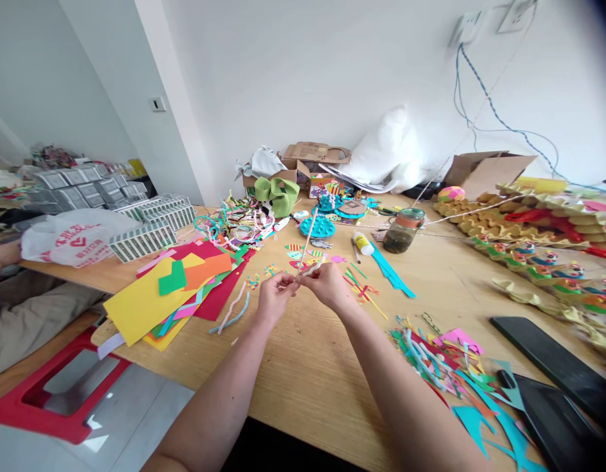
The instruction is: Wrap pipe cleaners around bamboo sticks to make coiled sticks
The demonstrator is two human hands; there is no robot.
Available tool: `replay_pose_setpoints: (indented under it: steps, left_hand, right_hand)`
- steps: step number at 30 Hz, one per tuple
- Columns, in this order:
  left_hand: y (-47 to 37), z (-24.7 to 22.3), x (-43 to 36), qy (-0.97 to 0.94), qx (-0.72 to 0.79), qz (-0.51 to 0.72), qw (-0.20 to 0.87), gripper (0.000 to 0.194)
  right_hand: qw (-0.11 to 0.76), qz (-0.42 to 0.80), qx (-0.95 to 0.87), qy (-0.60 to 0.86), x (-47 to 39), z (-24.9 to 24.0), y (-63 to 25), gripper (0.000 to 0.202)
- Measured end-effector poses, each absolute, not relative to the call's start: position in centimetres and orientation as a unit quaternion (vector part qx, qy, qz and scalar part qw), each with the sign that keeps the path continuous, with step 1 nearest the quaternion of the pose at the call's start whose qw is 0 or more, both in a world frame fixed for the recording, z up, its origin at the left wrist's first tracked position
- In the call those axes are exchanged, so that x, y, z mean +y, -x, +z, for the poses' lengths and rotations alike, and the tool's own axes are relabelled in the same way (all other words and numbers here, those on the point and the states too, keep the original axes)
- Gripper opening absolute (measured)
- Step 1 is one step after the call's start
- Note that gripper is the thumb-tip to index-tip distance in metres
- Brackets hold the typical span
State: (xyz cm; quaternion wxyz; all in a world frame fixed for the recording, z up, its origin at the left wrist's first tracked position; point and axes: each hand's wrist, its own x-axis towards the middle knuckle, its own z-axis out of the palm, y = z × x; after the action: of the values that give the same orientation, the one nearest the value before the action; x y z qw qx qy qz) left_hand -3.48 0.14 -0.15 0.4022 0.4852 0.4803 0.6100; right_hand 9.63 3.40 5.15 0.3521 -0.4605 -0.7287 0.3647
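Observation:
Both my hands meet above the middle of the table, fingertips pinched close together. Between them is a thin pale pipe cleaner [309, 233], one length rising away from me and a shorter end slanting right past my fingers. My left hand [277, 295] grips it near its lower end. My right hand [327, 283] pinches it right beside the left fingertips. Just beyond lie small striped paper fish [294, 248] and a round blue paper piece [317, 227]. Pink and blue pipe cleaners [234, 313] rest left of my left hand.
Coloured paper sheets [160, 295] spread at left. On the right are a glue bottle [363, 244], a glass jar [404, 233], paper scraps [445, 367], a black phone [544, 354] and egg trays [519, 282]. A person's leg [37, 321] is at far left.

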Motion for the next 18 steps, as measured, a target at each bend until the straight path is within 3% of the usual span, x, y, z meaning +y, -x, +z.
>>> replay_pose_setpoints:
  steps: [8,18]
  left_hand:
    - [3.8,0.4,-0.1,-0.42,0.432,0.603,0.523,0.027]
    - [4.6,1.4,-0.8,-0.404,0.314,0.539,0.669,0.018]
  right_hand:
    - [0.365,0.419,-0.733,0.392,3.6,5.1,-9.9,0.021]
    - [0.346,0.569,-0.7,0.26,3.4,6.0,-10.9,0.027]
